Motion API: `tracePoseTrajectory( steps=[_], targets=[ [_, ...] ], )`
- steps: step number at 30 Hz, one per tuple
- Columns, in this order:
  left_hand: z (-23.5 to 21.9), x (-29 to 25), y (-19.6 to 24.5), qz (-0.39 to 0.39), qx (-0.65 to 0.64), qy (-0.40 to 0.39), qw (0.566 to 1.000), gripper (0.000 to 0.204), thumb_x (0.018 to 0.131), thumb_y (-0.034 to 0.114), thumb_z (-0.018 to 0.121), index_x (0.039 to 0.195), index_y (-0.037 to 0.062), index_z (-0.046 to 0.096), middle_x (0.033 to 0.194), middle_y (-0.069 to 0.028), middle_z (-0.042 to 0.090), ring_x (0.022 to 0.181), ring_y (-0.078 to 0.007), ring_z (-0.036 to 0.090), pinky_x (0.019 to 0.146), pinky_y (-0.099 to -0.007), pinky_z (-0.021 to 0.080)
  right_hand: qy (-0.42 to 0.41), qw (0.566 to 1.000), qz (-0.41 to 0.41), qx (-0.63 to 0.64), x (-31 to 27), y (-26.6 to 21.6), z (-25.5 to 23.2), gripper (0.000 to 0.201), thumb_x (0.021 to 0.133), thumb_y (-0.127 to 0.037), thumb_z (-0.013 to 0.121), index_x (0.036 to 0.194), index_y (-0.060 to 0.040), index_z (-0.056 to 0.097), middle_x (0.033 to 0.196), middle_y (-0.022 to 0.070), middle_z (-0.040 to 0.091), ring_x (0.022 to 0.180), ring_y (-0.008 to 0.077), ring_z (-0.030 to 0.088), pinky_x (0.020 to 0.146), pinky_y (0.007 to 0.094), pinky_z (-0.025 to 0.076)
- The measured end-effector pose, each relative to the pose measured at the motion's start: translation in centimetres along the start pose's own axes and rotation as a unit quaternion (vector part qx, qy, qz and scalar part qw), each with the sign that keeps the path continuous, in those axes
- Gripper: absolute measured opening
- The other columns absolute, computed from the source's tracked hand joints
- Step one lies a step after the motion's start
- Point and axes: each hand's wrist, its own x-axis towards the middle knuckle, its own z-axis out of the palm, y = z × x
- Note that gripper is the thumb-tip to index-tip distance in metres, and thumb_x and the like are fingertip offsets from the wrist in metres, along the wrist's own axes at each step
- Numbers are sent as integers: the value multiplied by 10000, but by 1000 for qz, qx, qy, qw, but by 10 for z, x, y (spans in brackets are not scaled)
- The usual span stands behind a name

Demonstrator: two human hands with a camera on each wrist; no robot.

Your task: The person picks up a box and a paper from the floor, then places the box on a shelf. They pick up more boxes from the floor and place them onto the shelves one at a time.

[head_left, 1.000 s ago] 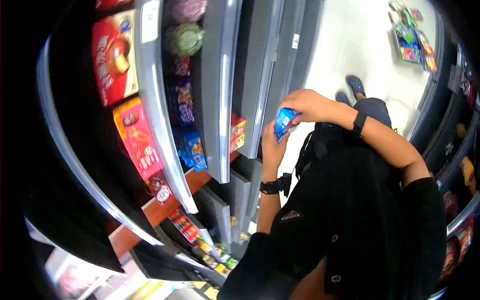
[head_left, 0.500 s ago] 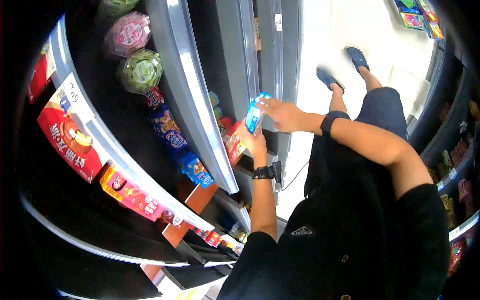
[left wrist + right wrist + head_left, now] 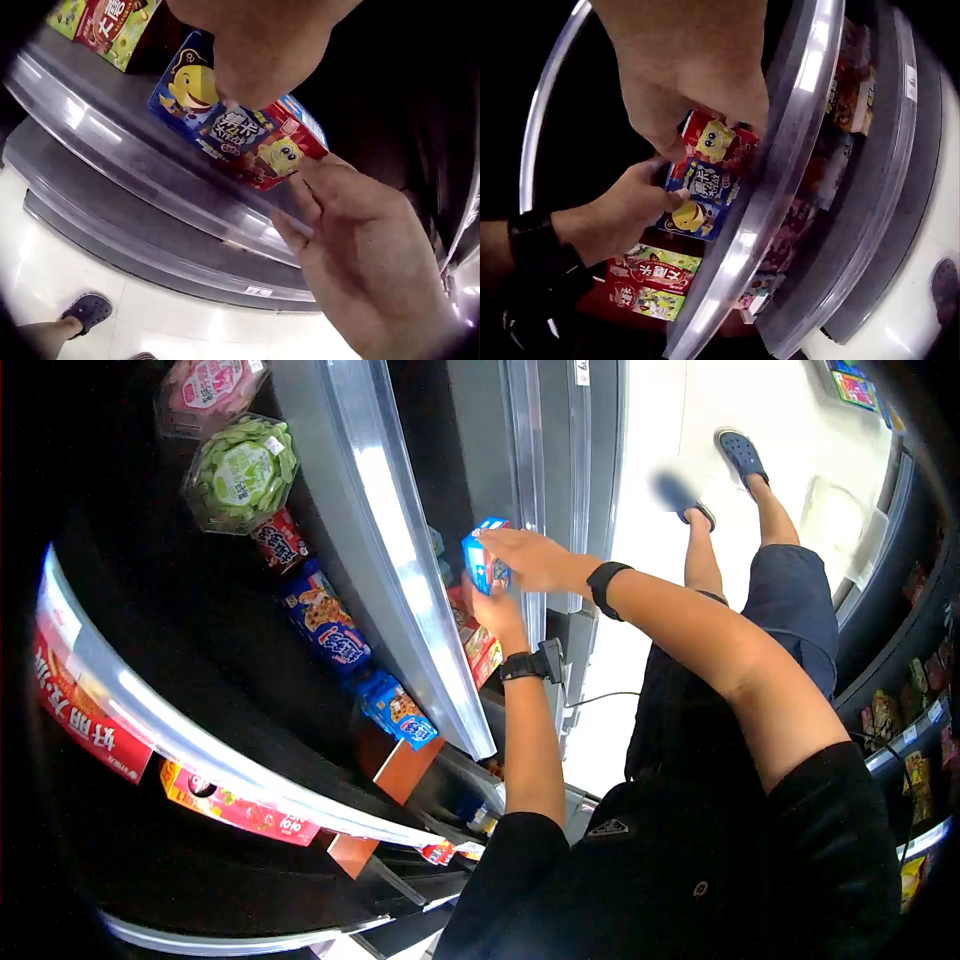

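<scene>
Left hand [image 3: 497, 615] and right hand [image 3: 530, 560] meet at a blue-and-red cartoon box [image 3: 240, 133], each curled on one end: the left thumb presses the blue end, while the right fingers close on the red end. Splitting the grip this way probably keeps the box level. It sits at a shelf, just inside the clear edge strip [image 3: 94, 133]; whether its base touches the shelf cannot be told. No opening shows, so its contents stay hidden. Near it stands a red-and-green carton [image 3: 656, 281], likely set along the edge so its printed face shows.

On another shelf, a clear tub [image 3: 240, 475] of green pieces lies beside a pink one [image 3: 212, 388], followed by blue packets [image 3: 330, 625]. Farther off, a translucent bin [image 3: 862, 545] rests on the floor, its contents unclear, beside shelving that holds bagged goods [image 3: 885, 715].
</scene>
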Motion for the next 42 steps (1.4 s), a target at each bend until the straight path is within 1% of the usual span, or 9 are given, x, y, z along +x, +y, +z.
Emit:
tracePoseTrajectory(
  steps=[7,11,15,19,25,31,35,39,42],
  targets=[
    [-5,0,18,91,121,47,987,701,786,7,634,1439,19,376,1415,-281,421,1306,-443,391,1098,-487,306,-37,998,40,23,9,8,10,872,692,-111,761,1455,-57,343,1474,184,406,1336,335,426,1075,423,391],
    [-4,-3,25,75,107,13,991,685,810,51,613,1451,43,368,1418,-304,396,1310,-472,367,1107,-512,283,-19,999,31,1,4,12,18,774,721,66,600,1444,-102,380,1495,137,388,1357,317,398,1091,414,380],
    [-4,15,10,98,33,19,994,521,932,136,481,1434,24,396,1416,-285,424,1302,-438,407,1112,-491,286,-6,1000,28,-5,3,7,20,805,700,37,642,1446,-94,369,1492,150,385,1332,330,418,1096,433,361],
    [-9,35,16,-58,-41,1,997,489,954,129,454,1424,6,400,1436,-251,425,1315,-422,400,1120,-489,274,-7,999,14,-46,-2,13,22,741,723,-77,692,1408,-83,409,1428,178,442,1313,335,437,1056,455,375],
    [29,35,-12,88,157,-10,984,1084,646,387,845,1486,63,240,1441,-251,339,1319,-457,336,1096,-523,295,-31,998,51,-19,-15,17,17,723,706,39,621,1393,-61,421,1427,169,430,1315,330,427,1061,454,369],
    [14,28,15,4,49,-43,998,1041,601,211,877,1448,7,307,1396,-242,426,1265,-407,413,1075,-478,341,-31,995,92,-10,-30,11,-2,704,725,9,637,1391,-57,419,1404,190,442,1299,345,435,1026,454,411],
    [15,20,8,-11,34,102,994,1064,611,217,896,1426,-36,260,1394,-270,375,1301,-381,376,1120,-463,297,-48,983,162,71,-32,3,-2,698,760,-101,691,1395,-44,406,1318,191,494,1232,362,479,997,441,442],
    [-13,14,64,-143,-325,25,934,943,718,160,852,1386,-23,213,1337,-236,395,1201,-313,488,1002,-438,463,-3,994,93,57,-27,2,10,697,760,-183,719,1374,-41,423,1183,169,553,1154,366,525,944,454,469],
    [-8,11,56,-138,-320,58,935,891,756,126,823,1389,-48,221,1334,-251,429,1146,-283,556,900,-384,534,-46,991,117,46,-18,-3,7,661,735,-155,736,1339,-85,478,1145,129,576,1115,343,543,924,425,479]
  ],
)
